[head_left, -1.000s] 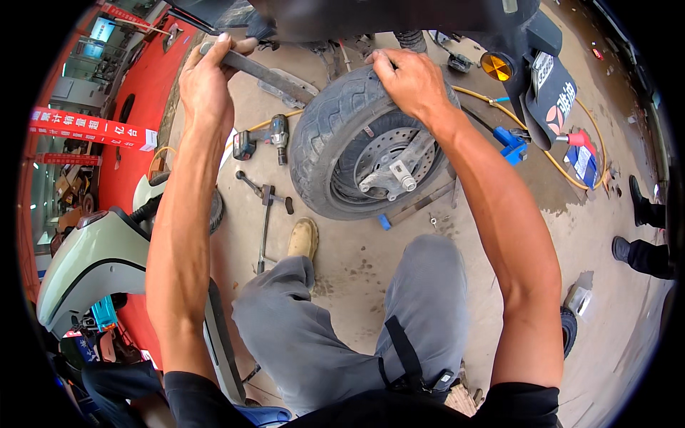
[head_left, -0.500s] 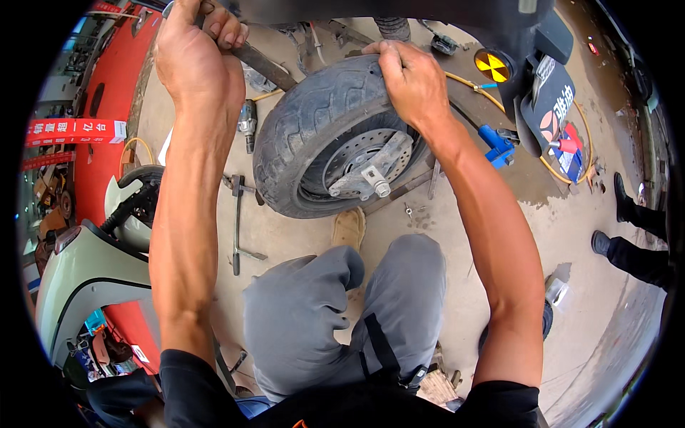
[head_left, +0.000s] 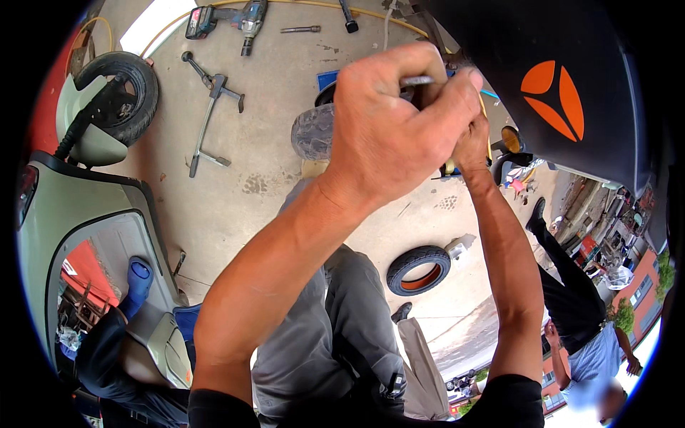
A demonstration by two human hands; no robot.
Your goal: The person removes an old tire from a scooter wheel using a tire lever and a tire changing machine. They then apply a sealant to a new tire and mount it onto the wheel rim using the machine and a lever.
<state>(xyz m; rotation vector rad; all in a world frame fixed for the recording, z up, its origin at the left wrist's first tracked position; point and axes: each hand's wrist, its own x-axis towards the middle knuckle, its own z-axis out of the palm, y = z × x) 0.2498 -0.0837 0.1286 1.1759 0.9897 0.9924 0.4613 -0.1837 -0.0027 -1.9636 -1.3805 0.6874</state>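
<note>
Grey tyre (head_left: 312, 133) partly hidden behind hands (head_left: 389, 128); left grips metal bar (head_left: 417, 81).

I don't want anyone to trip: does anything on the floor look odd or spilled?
Yes: a loose tire, empty in the middle, lies on the floor; a power tool and a long metal wrench lie there too, where feet might catch. The small dark patches may be wet; I can't tell.

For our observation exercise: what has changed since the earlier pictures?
The left hand, still gripping the flat grey metal bar, has swung rightward and partly covers the right hand, whose hold is hidden. The black rubber-tyred wheel is mostly hidden. The blue-grey cordless driver still lies on the concrete floor.
</note>
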